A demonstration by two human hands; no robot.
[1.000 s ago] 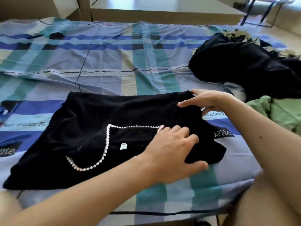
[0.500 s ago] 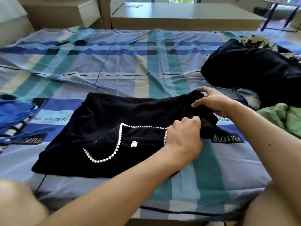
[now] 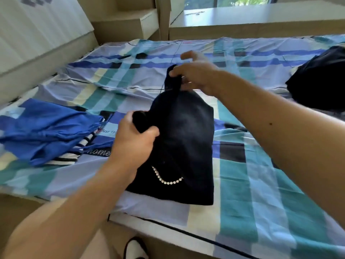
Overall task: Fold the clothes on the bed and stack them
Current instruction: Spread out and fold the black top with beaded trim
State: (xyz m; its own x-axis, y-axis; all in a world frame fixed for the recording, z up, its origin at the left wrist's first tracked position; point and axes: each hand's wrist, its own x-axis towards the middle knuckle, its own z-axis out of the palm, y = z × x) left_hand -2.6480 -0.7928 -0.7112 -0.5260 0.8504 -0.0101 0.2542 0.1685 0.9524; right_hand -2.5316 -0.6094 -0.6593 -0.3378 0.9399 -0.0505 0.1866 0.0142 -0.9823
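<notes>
Fingers (image 3: 149, 132) of left hand (image 3: 134, 144) and right hand (image 3: 197, 76) grip one black top (image 3: 188, 146), between one blue pile (image 3: 46, 131) and one dark heap (image 3: 321, 81).

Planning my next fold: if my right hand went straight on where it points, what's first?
Looks free: right hand, holding the black garment, points over bare sheet; beyond, maybe the bedside cabinet.

Bright daylight, source is the window (image 3: 242, 1) at the far side. Strong glare on the pale desk top (image 3: 261, 14) below it, almost blown out. Bed sheet (image 3: 261, 184) evenly lit, shadows soft. Black garment (image 3: 186, 137) so dark its folds barely read. Motion blur on the right hand (image 3: 196, 75) and on the sheet pattern at left. Wide-angle bending at the edges; near forearms loom large, soft focus.
</notes>
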